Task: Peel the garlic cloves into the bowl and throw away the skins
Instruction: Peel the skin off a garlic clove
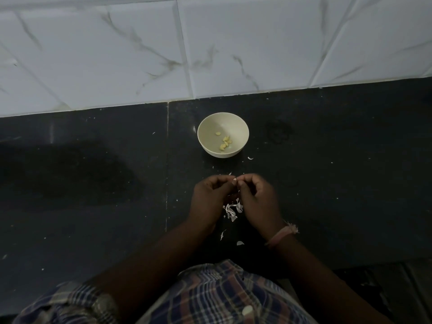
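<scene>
A cream bowl [205, 127] stands on the dark counter [93, 183] and holds several peeled yellow garlic cloves [225, 142]. In front of it, my left hand [211, 199] and my right hand [257, 199] meet fingertip to fingertip, pinching a small garlic clove [235, 181] between them; the clove is mostly hidden by my fingers. A little heap of white garlic skins [232, 210] lies on the counter between my wrists.
Loose skin flakes [250, 158] lie scattered near the bowl and by my forearms. A white marble-patterned tiled wall [210, 47] rises behind the counter. The counter's front edge [374, 265] runs at the lower right.
</scene>
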`<state>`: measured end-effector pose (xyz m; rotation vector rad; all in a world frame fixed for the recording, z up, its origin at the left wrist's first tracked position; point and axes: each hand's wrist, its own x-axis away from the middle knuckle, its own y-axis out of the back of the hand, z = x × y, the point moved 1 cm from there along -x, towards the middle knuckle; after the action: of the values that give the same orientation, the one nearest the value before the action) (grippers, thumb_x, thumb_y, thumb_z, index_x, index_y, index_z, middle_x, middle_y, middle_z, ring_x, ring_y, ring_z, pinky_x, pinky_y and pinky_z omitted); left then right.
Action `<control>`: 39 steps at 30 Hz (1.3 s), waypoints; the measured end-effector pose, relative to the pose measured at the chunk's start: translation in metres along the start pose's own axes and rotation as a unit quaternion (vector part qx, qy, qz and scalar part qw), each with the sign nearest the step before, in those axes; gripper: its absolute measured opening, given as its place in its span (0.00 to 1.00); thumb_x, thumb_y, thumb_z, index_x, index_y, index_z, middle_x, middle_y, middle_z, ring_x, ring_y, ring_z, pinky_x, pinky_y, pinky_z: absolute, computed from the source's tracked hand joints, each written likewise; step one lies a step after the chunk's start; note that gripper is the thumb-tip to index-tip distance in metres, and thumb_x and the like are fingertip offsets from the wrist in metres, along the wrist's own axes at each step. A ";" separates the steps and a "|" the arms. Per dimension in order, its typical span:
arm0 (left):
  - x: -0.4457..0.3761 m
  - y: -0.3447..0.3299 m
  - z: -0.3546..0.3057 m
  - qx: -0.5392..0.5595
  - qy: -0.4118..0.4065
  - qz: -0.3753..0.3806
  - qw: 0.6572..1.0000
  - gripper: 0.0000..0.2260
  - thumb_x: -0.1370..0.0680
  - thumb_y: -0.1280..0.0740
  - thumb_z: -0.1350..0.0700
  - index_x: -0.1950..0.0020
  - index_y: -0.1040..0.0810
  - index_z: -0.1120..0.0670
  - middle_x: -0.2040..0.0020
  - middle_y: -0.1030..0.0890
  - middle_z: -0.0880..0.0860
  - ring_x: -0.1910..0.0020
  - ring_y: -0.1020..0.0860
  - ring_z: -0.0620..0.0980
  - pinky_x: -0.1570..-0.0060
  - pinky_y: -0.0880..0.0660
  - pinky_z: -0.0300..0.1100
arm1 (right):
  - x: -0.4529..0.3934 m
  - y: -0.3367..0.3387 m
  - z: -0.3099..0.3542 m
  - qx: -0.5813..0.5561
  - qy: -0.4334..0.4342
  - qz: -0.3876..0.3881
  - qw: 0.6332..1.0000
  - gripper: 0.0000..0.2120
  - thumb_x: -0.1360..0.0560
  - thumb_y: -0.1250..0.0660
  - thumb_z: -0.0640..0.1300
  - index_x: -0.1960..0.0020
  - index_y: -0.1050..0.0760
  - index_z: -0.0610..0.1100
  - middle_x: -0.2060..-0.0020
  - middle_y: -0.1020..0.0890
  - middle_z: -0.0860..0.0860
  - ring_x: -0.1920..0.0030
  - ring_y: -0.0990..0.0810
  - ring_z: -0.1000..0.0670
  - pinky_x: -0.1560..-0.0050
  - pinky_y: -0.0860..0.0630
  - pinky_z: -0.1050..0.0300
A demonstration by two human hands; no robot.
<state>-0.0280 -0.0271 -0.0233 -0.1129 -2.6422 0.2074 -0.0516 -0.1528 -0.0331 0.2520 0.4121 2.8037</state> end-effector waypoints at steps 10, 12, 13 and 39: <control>0.015 0.020 -0.015 -0.085 -0.092 -0.041 0.991 0.03 0.24 0.26 0.60 0.51 0.14 0.54 0.56 0.12 0.54 0.54 0.13 0.55 0.46 0.18 0.56 | -0.002 -0.011 0.023 -0.027 0.002 0.005 1.000 0.02 0.25 0.28 0.40 0.55 0.18 0.45 0.65 0.16 0.52 0.65 0.19 0.57 0.62 0.22 0.61; 0.018 0.020 -0.019 -0.078 -0.094 -0.039 0.992 0.04 0.23 0.26 0.61 0.50 0.14 0.56 0.57 0.12 0.54 0.54 0.13 0.55 0.48 0.17 0.52 | -0.003 -0.012 0.025 -0.032 -0.001 0.007 0.999 0.02 0.25 0.28 0.40 0.56 0.18 0.46 0.67 0.17 0.51 0.67 0.20 0.56 0.63 0.24 0.60; 0.018 0.020 -0.021 -0.075 -0.095 -0.038 0.992 0.04 0.23 0.27 0.62 0.50 0.14 0.57 0.56 0.12 0.54 0.54 0.13 0.54 0.48 0.17 0.50 | -0.003 -0.013 0.026 -0.034 -0.002 0.007 0.999 0.02 0.25 0.28 0.40 0.56 0.19 0.46 0.67 0.17 0.51 0.67 0.21 0.57 0.64 0.24 0.61; 0.002 0.030 -0.019 0.065 -0.118 0.058 0.989 0.03 0.22 0.31 0.64 0.48 0.20 0.60 0.54 0.17 0.56 0.55 0.18 0.52 0.53 0.20 0.43 | -0.003 -0.018 0.057 -0.214 -0.136 0.098 0.962 0.09 0.20 0.36 0.37 0.58 0.21 0.39 0.73 0.23 0.51 0.76 0.30 0.57 0.76 0.36 0.62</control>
<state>-0.0199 0.0050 -0.0109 -0.2114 -2.8491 0.4569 -0.0318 -0.1231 0.0152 0.5940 -0.2974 2.8958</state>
